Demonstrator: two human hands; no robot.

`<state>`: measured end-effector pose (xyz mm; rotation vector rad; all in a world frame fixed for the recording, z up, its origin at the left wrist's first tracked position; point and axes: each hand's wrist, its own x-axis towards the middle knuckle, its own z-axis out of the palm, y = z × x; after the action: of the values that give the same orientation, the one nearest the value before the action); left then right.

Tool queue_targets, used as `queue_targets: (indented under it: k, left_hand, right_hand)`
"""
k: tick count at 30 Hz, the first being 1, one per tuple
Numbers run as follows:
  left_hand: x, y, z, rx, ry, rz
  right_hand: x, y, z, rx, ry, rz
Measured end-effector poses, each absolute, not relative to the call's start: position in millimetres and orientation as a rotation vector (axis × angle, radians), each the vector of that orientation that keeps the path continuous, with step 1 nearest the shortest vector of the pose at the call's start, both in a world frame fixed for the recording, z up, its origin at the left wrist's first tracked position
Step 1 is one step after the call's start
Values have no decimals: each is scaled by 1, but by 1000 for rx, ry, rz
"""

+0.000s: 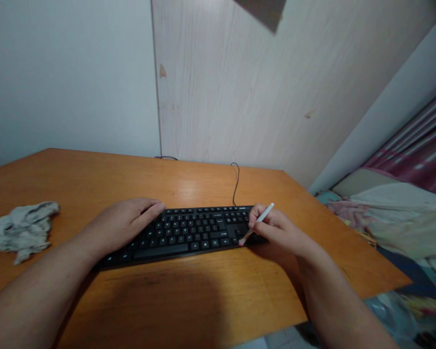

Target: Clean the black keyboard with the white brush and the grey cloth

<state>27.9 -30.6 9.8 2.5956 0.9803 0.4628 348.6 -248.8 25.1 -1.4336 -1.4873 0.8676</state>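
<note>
Brown wooden desk point(105, 179) against a pale wall point(76, 77)

Pale markings point(223, 233) dot the black keyboard's keys point(189, 230) — too small to read.

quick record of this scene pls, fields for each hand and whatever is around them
left hand: laid over the left end of the black keyboard; grip unclear
right hand: holds a thin white-handled tool between the fingers
tool tip: pinkish, at the front keys toward the keyboard's right end
cable: black, behind the keyboard
cloth: crumpled, greyish, left of the left hand
surface: wooden table
background right: rumpled bedding
</note>
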Motion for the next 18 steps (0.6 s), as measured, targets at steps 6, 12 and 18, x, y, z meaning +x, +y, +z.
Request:
queue_targets:
  k: [6, 12, 18]
  left_hand:
    - [28, -30, 9, 2601, 978, 459]
    - [27, -33, 11, 2586, 969, 479]
    - [28, -32, 10, 2586, 954, 495]
  right_hand:
    - [371, -249, 24, -1560, -1465, 675]
    - [364, -247, 25, -1558, -1494, 587]
    - [361, -252, 30, -1467, -1456, 818]
